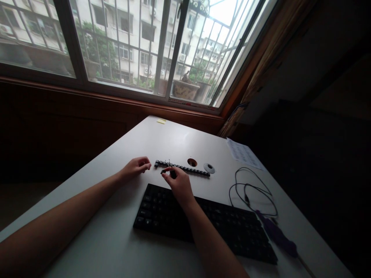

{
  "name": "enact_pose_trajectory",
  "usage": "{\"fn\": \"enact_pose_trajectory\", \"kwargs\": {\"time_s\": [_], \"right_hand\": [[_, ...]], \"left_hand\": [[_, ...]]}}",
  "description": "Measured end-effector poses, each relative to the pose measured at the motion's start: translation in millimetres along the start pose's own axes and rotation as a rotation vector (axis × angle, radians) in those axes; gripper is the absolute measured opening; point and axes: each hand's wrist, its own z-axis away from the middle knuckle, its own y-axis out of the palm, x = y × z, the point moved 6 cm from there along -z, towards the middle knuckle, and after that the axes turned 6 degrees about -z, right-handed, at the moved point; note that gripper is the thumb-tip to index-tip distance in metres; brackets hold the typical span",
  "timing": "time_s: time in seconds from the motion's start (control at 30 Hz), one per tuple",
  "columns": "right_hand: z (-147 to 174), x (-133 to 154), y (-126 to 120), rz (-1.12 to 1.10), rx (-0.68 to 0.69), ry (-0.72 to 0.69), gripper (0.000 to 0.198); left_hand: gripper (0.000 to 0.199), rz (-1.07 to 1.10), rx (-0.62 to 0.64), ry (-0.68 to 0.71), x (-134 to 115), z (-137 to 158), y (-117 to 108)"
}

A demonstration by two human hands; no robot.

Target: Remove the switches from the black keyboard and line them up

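Above the keyboard, my right hand [181,185] is closed, with a small black keycap [163,171] pinched at the thumb and fingertips. Thin wire prongs of what looks like a keycap puller [169,162] stick up from the same hand; its body is mostly hidden by the fingers. My left hand [139,165] lies on the table with curled fingers, and whether anything is inside cannot be seen. Just right of it runs a row of black keycaps [197,171], partly covered by my right hand. The black keyboard [232,227] lies nearer, partly under my right forearm.
Behind the keycap row are a round hole [192,162] in the white table [116,208] and a grey round cover [209,168]. A looped black cable [255,189] and a purple object [276,233] lie right. Printed paper [243,153] and a yellow note [161,121] lie farther back.
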Motion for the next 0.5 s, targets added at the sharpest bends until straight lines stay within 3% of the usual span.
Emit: {"fn": "enact_pose_trajectory", "kwargs": {"time_s": [0.13, 0.3, 0.5], "right_hand": [[-15, -5, -5, 0.183, 0.128, -0.049, 0.01], [-32, -23, 1, 0.305, 0.265, -0.034, 0.01], [-45, -35, 19, 0.335, 0.31, -0.024, 0.016]], "left_hand": [[0.029, -0.109, -0.086, 0.01, -1, -2, -4], [0.029, -0.187, -0.107, 0.018, -7, -2, -3], [0.03, -0.295, -0.122, 0.031, -6, -3, -2]]}}
